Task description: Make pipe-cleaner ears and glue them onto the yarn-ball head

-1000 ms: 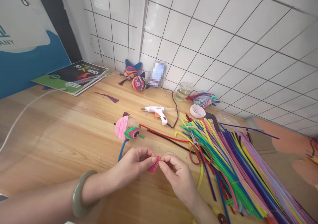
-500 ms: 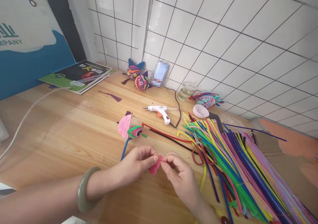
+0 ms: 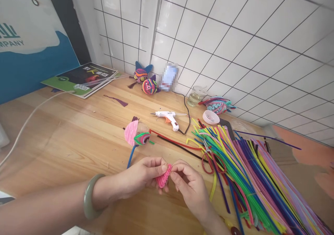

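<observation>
My left hand (image 3: pixel 151 172), with a green bangle (image 3: pixel 91 196) on its wrist, pinches a small pink piece of bent pipe cleaner (image 3: pixel 163 178) between thumb and fingers. At the upper right end of that piece, my right hand (image 3: pixel 188 179) is closed, thumb and forefinger pinching its edge. Just beyond the hands lies a round clear ball partly covered in pink pipe cleaner (image 3: pixel 131 132), with a green-edged eye shape (image 3: pixel 142 138) on its side. A blue pipe cleaner (image 3: pixel 132 156) runs from the ball toward my left wrist.
Right of my hands are red-handled scissors (image 3: pixel 214 162) on a large heap of coloured pipe cleaners (image 3: pixel 235 172). A white glue gun (image 3: pixel 168 118) with a black cord lies ahead. Farther back are a glass jar (image 3: pixel 195 96), a pink bowl (image 3: pixel 211 117), finished fish (image 3: pixel 149 86) and magazines (image 3: pixel 88 78).
The pink pipe-cleaner piece has turned slightly and shows more of its ridged face. Both hands have shifted a little, still pinching it; the things on the table stay put.
</observation>
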Demonstrator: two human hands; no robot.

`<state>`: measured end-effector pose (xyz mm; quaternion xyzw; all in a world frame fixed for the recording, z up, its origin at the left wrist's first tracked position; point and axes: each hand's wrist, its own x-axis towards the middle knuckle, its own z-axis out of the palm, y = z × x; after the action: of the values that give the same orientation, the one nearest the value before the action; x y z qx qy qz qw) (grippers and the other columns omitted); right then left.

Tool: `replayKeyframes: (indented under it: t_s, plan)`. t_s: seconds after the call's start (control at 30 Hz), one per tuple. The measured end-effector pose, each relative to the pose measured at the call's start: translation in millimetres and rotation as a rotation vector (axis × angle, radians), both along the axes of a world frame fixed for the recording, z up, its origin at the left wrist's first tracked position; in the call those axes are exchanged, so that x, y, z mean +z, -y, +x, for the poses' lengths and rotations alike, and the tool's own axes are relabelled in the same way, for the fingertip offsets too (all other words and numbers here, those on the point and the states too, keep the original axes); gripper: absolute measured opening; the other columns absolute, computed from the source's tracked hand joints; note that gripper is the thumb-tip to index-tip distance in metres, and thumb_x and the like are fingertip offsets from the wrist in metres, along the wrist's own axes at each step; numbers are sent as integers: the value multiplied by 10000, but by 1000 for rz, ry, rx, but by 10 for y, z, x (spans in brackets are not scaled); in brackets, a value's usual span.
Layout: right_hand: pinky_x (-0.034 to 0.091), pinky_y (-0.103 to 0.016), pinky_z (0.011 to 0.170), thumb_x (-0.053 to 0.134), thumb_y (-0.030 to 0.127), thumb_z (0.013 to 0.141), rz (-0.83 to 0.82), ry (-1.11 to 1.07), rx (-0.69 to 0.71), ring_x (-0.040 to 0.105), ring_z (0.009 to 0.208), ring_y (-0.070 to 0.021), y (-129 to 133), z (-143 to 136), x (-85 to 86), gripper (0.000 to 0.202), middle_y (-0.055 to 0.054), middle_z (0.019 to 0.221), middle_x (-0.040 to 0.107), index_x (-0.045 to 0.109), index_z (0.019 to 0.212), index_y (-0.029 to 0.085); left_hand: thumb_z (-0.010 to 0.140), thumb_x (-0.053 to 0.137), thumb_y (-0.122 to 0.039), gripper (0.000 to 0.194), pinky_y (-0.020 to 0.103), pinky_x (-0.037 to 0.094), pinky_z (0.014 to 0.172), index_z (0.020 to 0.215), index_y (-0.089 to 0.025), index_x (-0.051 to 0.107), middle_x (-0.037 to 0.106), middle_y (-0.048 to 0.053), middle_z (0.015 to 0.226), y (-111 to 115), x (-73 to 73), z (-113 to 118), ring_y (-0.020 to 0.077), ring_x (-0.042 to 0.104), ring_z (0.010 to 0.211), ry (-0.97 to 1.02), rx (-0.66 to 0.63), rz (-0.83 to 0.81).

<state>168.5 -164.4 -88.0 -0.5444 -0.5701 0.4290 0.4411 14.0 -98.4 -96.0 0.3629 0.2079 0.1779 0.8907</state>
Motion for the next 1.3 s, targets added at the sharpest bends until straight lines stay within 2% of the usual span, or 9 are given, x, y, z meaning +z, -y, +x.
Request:
replayKeyframes:
  t_s: [0.2,0.37,0.63,0.87,1.0,1.1,1.3]
  plan:
    - [368,-175,462,513,213,844,8,-74,26,462,519,-57,-5,-8,32,114,17,714,498,576,757,174,800,549,-305,209,237,424,587,725,-111,534,563,30,622,7,-3,-13,119,557,597,9,-7,31]
    - [396,-175,480,479,188,859,27,-121,83,497,533,-55,14,-39,74,122,12,753,490,564,772,174,774,583,-297,200,232,416,560,724,-109,539,557,36,627,12,-1,1,136,570,609,52,-40,-52]
    - [429,-207,518,532,197,822,71,-64,22,511,580,-90,0,-24,47,103,-7,727,514,593,747,160,823,518,-279,199,226,421,579,758,-96,560,581,59,664,19,-11,7,121,575,601,85,-102,-153]
    - [379,-170,385,659,272,730,-77,-337,-72,455,443,-58,14,-50,-21,147,21,634,539,547,732,176,803,544,-306,227,232,417,559,717,-96,548,552,41,613,31,12,2,137,580,584,96,-151,-198]
    - [438,-197,398,650,268,742,-143,-450,-10,533,451,-86,24,-65,-48,142,31,612,537,550,797,184,806,536,-289,212,240,415,563,717,-97,537,529,28,602,31,3,-3,143,583,586,117,-180,-223]
    - [476,-218,450,653,249,742,-112,-436,7,570,521,-104,21,-50,-60,131,19,651,543,577,828,186,808,533,-278,196,241,415,565,731,-99,538,528,25,598,34,6,-5,142,582,587,122,-189,-226]
    - [462,-235,517,654,273,738,-18,-271,10,536,596,-112,15,-31,-16,113,3,683,516,641,798,179,777,570,-317,212,258,420,583,757,-107,551,547,25,597,32,11,-15,153,590,589,141,-259,-254]
